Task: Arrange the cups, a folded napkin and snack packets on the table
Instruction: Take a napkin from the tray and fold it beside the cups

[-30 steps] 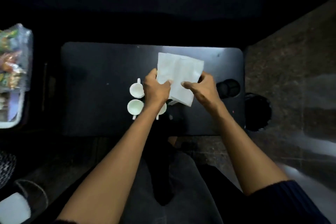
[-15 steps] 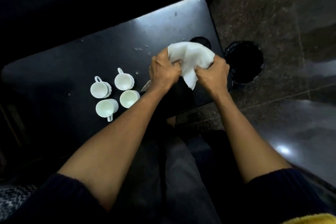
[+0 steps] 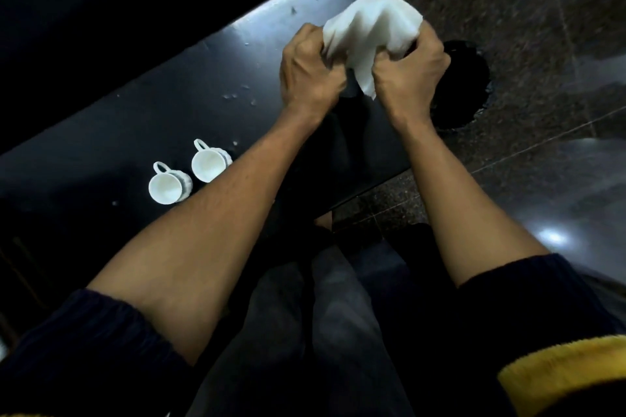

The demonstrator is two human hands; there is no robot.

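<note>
1. both the left hand (image 3: pixel 310 69) and the right hand (image 3: pixel 411 73) gripped a white napkin (image 3: pixel 371 32) above the table (image 3: pixel 189 85) at its far right corner.
2. two white cups (image 3: pixel 188 178) stood near its front edge.

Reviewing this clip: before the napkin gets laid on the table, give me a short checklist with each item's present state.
1. Napkin held by both hands: ok; left hand and right hand grip it.
2. Napkin neatly folded: not ok; it looks bunched.
3. Bare table space near the hands: ok.
4. Cups upright: ok for two cups; others cannot tell, the left forearm may hide them.
5. Snack packets in place: cannot tell; none in view.
</note>
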